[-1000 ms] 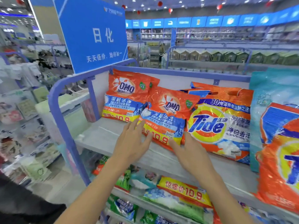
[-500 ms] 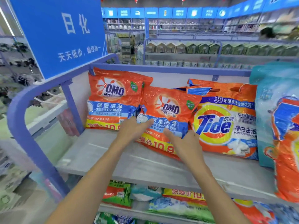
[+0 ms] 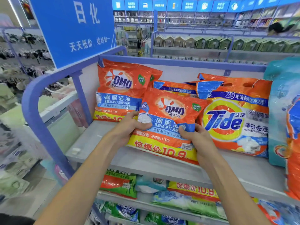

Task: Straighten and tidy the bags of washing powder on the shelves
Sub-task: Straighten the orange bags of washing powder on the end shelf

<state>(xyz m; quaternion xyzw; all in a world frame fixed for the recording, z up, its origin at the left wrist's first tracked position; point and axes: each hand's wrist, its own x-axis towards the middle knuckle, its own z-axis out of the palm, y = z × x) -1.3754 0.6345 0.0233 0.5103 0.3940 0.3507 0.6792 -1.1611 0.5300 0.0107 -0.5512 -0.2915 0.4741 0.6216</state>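
The front OMO bag (image 3: 167, 111), leaning on the shelf (image 3: 90, 143) at nine o'clock of the Tide bag (image 3: 235, 120), is gripped at its sides by the left hand (image 3: 129, 127) and right hand (image 3: 199, 140); judged soft, slippery, heavy; best supported low.

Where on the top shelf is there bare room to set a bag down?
Bare shelf lies at the left front, between the blue rail and the rear OMO bag; a strip also runs in front of the Tide bag. The back row is crowded, bags overlapping behind the front OMO bag.
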